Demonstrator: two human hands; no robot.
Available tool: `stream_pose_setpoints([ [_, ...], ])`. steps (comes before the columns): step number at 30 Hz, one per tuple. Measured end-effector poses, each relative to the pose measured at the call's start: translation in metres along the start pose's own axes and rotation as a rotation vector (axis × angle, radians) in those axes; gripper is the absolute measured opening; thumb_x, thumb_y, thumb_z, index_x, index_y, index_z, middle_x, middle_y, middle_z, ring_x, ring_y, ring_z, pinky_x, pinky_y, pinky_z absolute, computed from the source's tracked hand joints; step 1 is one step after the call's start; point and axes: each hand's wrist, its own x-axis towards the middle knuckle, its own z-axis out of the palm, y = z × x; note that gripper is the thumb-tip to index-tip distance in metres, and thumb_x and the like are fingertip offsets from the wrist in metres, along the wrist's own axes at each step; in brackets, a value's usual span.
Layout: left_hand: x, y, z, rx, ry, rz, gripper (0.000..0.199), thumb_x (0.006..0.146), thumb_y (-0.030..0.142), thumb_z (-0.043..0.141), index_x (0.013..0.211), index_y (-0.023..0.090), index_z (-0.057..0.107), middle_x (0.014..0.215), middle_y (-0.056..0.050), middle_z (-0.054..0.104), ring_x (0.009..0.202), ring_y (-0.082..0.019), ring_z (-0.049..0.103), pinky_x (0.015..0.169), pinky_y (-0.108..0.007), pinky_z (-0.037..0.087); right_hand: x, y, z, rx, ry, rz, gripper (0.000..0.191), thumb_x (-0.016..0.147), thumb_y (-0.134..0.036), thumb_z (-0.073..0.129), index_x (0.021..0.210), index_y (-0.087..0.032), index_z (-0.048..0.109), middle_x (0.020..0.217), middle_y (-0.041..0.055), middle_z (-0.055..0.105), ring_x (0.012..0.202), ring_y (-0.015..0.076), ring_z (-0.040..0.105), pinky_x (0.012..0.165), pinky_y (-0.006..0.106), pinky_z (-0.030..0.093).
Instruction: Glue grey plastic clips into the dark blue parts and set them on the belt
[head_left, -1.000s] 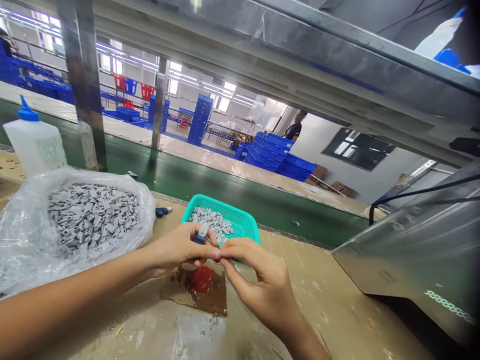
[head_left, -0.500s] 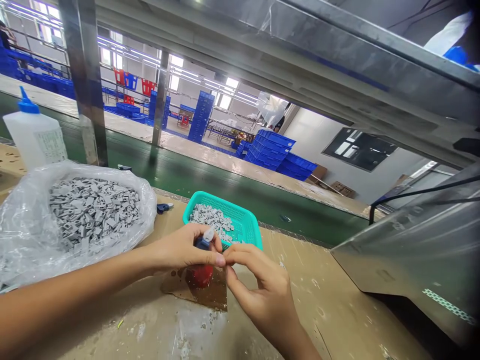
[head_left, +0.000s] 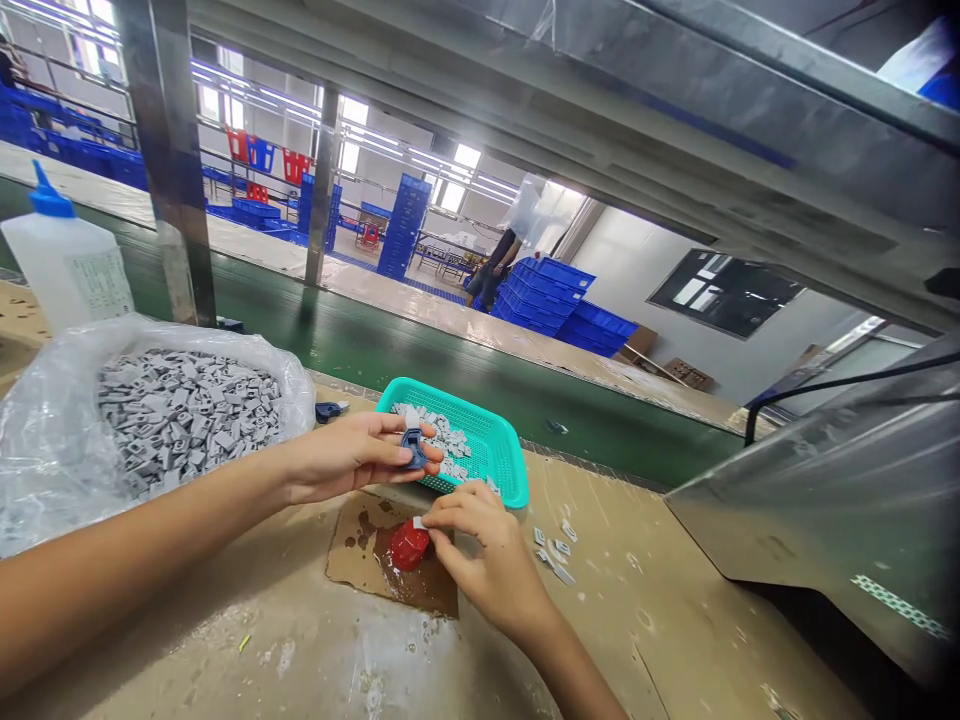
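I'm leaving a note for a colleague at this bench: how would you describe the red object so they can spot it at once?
On the tan workbench, find the brown-stained cardboard sheet just in front of the teal mesh plastic basket. The small glossy red domed object sits on that sheet, right beside the right hand. It's the only red thing on the bench.

Factory hall, green conveyor belt past steel posts, stacked blue plastic crates, red crates, bright windows, overhead strip lights, white wall with dark rectangular panel
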Motion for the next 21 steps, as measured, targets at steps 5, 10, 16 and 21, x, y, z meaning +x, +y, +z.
stream_pose_setpoints([
  [5, 0.0000, 0.0000, -0.0044, 0.111, 0.036, -0.012, 0.032, 0.072, 0.011, 0.062, 0.102, 0.017, 0.055, 0.114, -0.007, 0.054, 0.086, -0.015, 0.060, 0.072, -0.020, 0.047, 0.0009, 0.0006, 0.0005, -0.009, -0.005, -0.002, 0.021, 0.073, -0.004, 0.053, 0.074, -0.020, 0.066, 0.076, 0.0019, 0.065, 0.075, 0.0208, 0.048, 0.069, 0.038, 0.040],
  [10, 0.0020, -0.0017, -0.0035, 0.052, 0.060, -0.017, 0.031, 0.070, 0.006, 0.061, 0.100, 0.012, 0.056, 0.111, -0.009, 0.055, 0.088, -0.017, 0.060, 0.085, -0.025, 0.044, 0.0017, -0.0006, -0.0002, -0.071, -0.006, -0.041, 0.021, 0.074, -0.005, 0.052, 0.074, -0.020, 0.067, 0.077, 0.0020, 0.066, 0.076, 0.0217, 0.046, 0.070, 0.039, 0.040],
  [16, 0.0015, -0.0015, -0.0014, -0.006, 0.092, -0.057, 0.030, 0.073, 0.005, 0.057, 0.102, 0.014, 0.055, 0.097, -0.006, 0.059, 0.083, -0.015, 0.062, 0.079, -0.022, 0.047, 0.0004, 0.0000, -0.0002, -0.079, -0.015, -0.040, 0.023, 0.074, -0.003, 0.053, 0.075, -0.021, 0.067, 0.076, 0.0008, 0.066, 0.078, 0.0215, 0.044, 0.072, 0.039, 0.038],
  [21, 0.0012, -0.0027, -0.0044, 0.094, 0.130, -0.034, 0.023, 0.068, 0.012, 0.065, 0.091, 0.018, 0.060, 0.071, 0.003, 0.059, 0.063, -0.006, 0.058, 0.063, -0.016, 0.046, 0.0003, -0.0008, 0.0012, -0.090, -0.010, -0.039, 0.024, 0.072, -0.001, 0.055, 0.075, -0.021, 0.067, 0.077, 0.0000, 0.066, 0.079, 0.0220, 0.043, 0.072, 0.039, 0.037],
])
